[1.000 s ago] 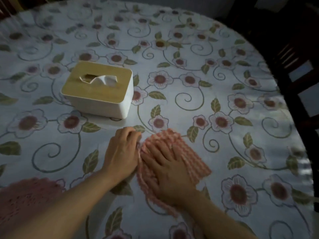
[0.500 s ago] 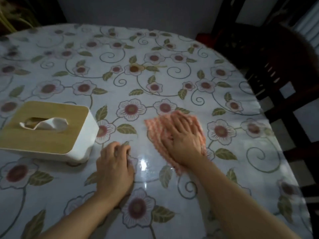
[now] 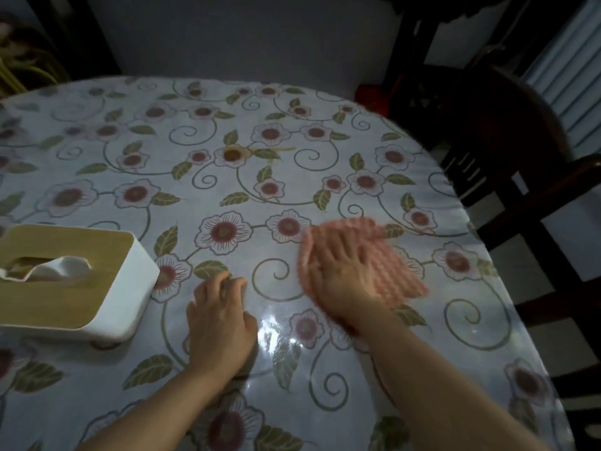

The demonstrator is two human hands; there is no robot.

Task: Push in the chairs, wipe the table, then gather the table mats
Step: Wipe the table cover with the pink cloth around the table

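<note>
A pink checked cloth (image 3: 395,265) lies flat on the floral tablecloth of the table (image 3: 227,177), right of centre. My right hand (image 3: 341,271) presses down on it with fingers spread, blurred by motion. My left hand (image 3: 221,317) rests palm down on the table, a hand's width to the left of the cloth, fingers loosely curled and holding nothing. No table mat is in view.
A white tissue box with a wooden lid (image 3: 61,278) stands at the left edge, close to my left hand. A dark wooden chair (image 3: 507,148) stands off the table's right rim. A wet sheen (image 3: 276,327) shows between my hands.
My right hand has slid the cloth away from me and to the right across the table. My left hand has stayed planted, now apart from the cloth. The view has tilted up.
</note>
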